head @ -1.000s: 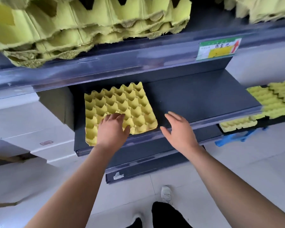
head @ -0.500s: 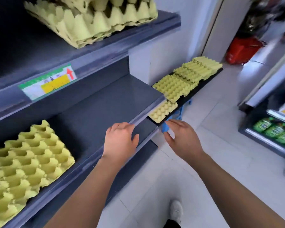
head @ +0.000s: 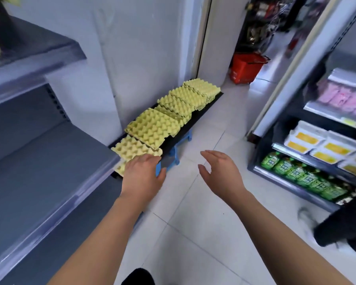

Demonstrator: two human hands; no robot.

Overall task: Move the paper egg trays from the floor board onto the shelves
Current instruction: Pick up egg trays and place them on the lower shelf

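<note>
While yellow paper egg trays (head: 154,126) lie overlapped along the black floor board (head: 174,141), left hand (head: 142,175) flat, fingers relaxed over the nearest tray (head: 132,149) at its front edge, gripping nothing, right hand (head: 220,173) spread wide above the tiles (head: 193,233), apart from every tray

Black floor board (head: 201,112) — overlapping yellow egg trays (head: 152,128) in row.

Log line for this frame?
phase: reach | left hand: open, by nearest egg tray | right hand: open, empty | floor board: loaded
</note>
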